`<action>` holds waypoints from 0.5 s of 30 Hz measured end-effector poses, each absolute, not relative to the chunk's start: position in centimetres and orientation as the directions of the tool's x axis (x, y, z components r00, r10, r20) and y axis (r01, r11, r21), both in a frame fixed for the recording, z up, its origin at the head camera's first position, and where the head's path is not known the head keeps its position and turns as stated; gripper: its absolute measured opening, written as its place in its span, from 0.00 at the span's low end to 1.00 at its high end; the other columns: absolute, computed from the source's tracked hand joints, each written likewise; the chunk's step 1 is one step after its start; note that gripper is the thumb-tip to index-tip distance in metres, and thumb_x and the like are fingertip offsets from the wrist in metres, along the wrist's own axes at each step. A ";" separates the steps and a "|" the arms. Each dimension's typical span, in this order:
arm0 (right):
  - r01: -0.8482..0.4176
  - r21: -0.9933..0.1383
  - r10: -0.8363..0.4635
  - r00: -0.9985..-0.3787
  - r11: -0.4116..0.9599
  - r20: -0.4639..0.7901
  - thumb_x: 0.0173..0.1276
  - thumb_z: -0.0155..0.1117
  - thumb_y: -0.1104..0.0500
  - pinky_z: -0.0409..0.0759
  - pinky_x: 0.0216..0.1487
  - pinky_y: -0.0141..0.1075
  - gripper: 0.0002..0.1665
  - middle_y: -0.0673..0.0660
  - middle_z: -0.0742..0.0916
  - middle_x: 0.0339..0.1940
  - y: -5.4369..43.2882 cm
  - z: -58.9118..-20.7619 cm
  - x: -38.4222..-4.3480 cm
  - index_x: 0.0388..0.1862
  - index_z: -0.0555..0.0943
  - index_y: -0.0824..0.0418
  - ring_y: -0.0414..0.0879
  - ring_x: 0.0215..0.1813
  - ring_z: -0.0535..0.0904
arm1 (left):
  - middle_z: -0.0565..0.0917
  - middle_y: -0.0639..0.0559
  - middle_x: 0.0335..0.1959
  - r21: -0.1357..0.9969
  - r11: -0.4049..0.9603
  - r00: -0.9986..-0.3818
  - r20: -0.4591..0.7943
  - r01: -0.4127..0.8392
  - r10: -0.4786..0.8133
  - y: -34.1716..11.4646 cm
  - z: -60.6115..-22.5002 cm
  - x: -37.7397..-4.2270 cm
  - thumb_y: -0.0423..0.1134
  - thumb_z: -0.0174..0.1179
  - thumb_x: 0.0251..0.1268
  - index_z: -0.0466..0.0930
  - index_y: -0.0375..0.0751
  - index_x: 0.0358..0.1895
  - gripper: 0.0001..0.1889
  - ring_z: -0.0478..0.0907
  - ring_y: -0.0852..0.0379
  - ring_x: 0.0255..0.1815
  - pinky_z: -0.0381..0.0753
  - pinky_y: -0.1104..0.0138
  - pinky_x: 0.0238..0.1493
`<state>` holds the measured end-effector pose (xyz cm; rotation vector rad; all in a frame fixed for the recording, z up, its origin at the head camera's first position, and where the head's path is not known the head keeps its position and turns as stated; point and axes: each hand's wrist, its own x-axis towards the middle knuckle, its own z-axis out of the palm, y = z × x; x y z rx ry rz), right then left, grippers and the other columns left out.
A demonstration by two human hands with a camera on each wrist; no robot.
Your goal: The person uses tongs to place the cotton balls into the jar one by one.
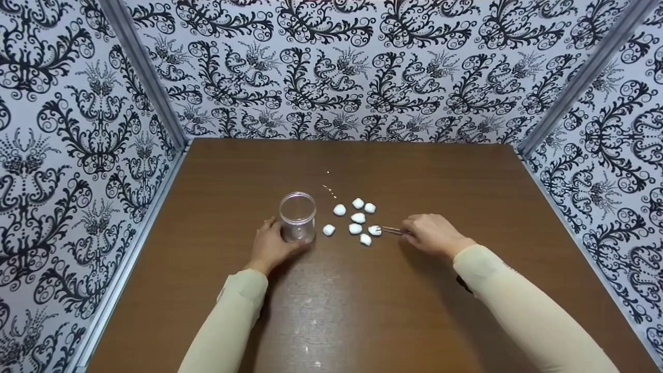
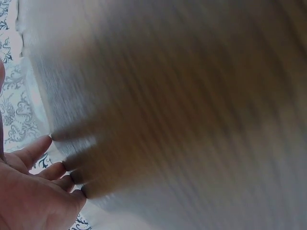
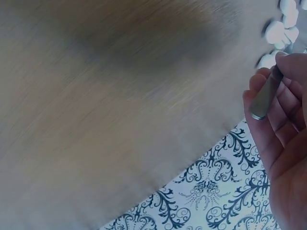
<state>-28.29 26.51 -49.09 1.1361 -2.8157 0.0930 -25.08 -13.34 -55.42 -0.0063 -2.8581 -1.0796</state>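
In the head view my left hand [image 1: 272,247] holds a clear, open-topped jar [image 1: 298,210] low on its side, thumb near its base. The jar stands upright on the table. My right hand [image 1: 432,233] grips a thin metal fork [image 1: 391,230] by its handle. Its far end overlaps one small white puffy ball [image 1: 374,231]. Several more such balls, one of them a white ball [image 1: 340,210], lie loosely grouped between the jar and the fork. The right wrist view shows the flat handle [image 3: 266,96] between thumb and fingers.
A brown wooden table [image 1: 440,311] lies under everything. Small pale specks [image 1: 330,190] are scattered behind the balls. Patterned black-and-white walls [image 1: 352,67] with grey metal posts [image 1: 585,77] enclose the back and sides.
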 end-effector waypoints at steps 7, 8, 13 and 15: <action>-0.699 -0.018 -0.696 -0.714 0.715 0.076 0.65 0.70 0.59 0.78 0.29 0.48 0.07 0.49 0.80 0.26 25.9 -49.0 -28.2 0.30 0.80 0.57 0.46 0.26 0.76 | 0.66 0.29 0.70 0.668 0.743 -0.996 0.082 0.030 -0.034 -13.4 -55.5 -25.1 0.62 0.75 0.46 0.72 0.29 0.66 0.49 0.60 0.31 0.72 0.52 0.43 0.73; -0.698 -0.016 -0.695 -0.715 0.716 0.074 0.65 0.70 0.59 0.78 0.29 0.48 0.07 0.49 0.79 0.26 25.9 -49.0 -28.2 0.29 0.80 0.57 0.46 0.26 0.76 | 0.66 0.29 0.70 0.669 0.743 -0.996 0.082 0.029 -0.035 -13.3 -55.5 -25.1 0.62 0.75 0.46 0.72 0.29 0.66 0.49 0.60 0.31 0.72 0.52 0.43 0.73; -0.701 -0.001 -0.699 -0.711 0.713 0.079 0.63 0.69 0.60 0.77 0.28 0.49 0.06 0.49 0.80 0.26 25.7 -49.1 -28.4 0.29 0.80 0.57 0.47 0.25 0.75 | 0.67 0.29 0.70 0.665 0.746 -0.995 0.086 0.026 -0.042 -13.3 -55.4 -25.1 0.61 0.76 0.46 0.73 0.29 0.66 0.49 0.61 0.31 0.71 0.52 0.43 0.73; -0.704 -0.002 -0.701 -0.708 0.711 0.083 0.63 0.69 0.60 0.78 0.28 0.49 0.05 0.49 0.80 0.26 25.7 -49.0 -28.5 0.30 0.81 0.57 0.47 0.26 0.76 | 0.67 0.29 0.70 0.662 0.749 -0.995 0.088 0.027 -0.042 -13.2 -55.5 -25.2 0.61 0.75 0.46 0.73 0.29 0.66 0.49 0.60 0.31 0.72 0.52 0.42 0.73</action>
